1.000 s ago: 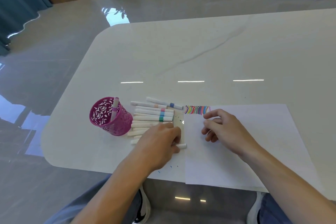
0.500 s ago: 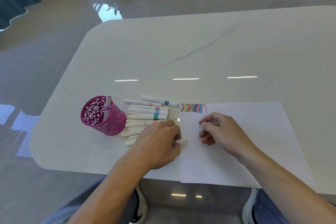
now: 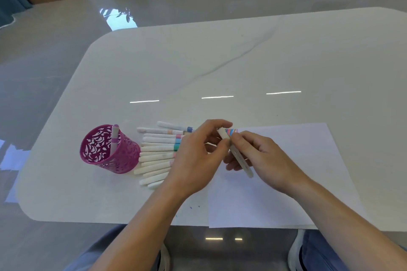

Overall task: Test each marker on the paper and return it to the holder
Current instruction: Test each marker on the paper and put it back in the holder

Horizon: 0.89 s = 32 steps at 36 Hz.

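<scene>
- Both forearms come up from the bottom edge and meet at the centre of the frame. The left hand (image 3: pixel 198 158) pinches the upper end of a slim white plastic marker (image 3: pixel 239 159), and the right hand (image 3: pixel 266 158) curls round its barrel.
- The marker's long axis slants from upper left to lower right, over the upper left corner of the sheet of white paper (image 3: pixel 286 182).
- Its body looks plain white (any colour band is hidden).
- Left of centre, a row of white markers (image 3: pixel 158 152) lies on the glossy white worktop (image 3: pixel 220 61) beside the magenta perforated metal holder (image 3: pixel 125 160), which holds one pink-banded marker (image 3: pixel 114 138).
</scene>
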Each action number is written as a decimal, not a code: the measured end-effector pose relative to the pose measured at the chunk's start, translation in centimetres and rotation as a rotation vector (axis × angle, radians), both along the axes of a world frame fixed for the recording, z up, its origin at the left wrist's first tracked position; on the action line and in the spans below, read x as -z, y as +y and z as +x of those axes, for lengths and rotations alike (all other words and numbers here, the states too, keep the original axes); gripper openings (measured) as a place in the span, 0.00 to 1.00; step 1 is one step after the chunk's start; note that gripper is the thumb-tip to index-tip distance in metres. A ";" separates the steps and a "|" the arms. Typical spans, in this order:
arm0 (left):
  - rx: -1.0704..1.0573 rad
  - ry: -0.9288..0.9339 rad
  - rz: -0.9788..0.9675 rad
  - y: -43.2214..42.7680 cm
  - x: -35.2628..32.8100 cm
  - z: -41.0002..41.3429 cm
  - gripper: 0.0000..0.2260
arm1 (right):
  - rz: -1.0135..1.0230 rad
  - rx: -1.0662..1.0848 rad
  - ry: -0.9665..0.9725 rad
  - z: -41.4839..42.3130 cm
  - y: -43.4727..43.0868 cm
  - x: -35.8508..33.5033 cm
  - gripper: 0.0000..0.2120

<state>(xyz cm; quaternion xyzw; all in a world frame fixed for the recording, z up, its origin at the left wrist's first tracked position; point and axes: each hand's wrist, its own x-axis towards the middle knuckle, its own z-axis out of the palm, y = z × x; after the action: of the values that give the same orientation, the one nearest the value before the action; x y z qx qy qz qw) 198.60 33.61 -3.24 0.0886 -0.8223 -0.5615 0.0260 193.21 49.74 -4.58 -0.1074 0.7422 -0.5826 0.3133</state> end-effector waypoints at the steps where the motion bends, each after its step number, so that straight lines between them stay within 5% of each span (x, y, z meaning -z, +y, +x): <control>1: 0.005 0.001 -0.031 0.1 0.2 -0.1 0.10 | 0.029 -0.012 0.033 -0.1 0.2 0.1 0.16; 6: 0.185 -0.003 -0.405 -0.3 1.4 -0.4 0.04 | 0.214 -0.052 0.180 -1.1 1.7 0.9 0.08; 11: 0.346 -0.014 -0.639 0.1 2.5 -0.5 0.09 | 0.364 -0.115 0.309 -1.2 2.7 1.7 0.08; 19: 0.398 -0.087 -0.677 0.7 3.2 -1.0 0.11 | 0.518 -0.252 0.587 -1.5 3.5 3.3 0.13; 32: 0.317 -0.008 -0.591 0.6 2.9 -1.2 0.10 | 0.577 -0.360 0.697 -1.1 3.8 2.7 0.18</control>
<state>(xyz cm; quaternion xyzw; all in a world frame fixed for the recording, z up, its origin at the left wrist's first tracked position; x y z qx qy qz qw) 197.43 34.18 -6.10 -0.0495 -0.9533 -0.2954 -0.0401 192.06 53.49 -7.32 -0.3314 0.9038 -0.2193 0.1591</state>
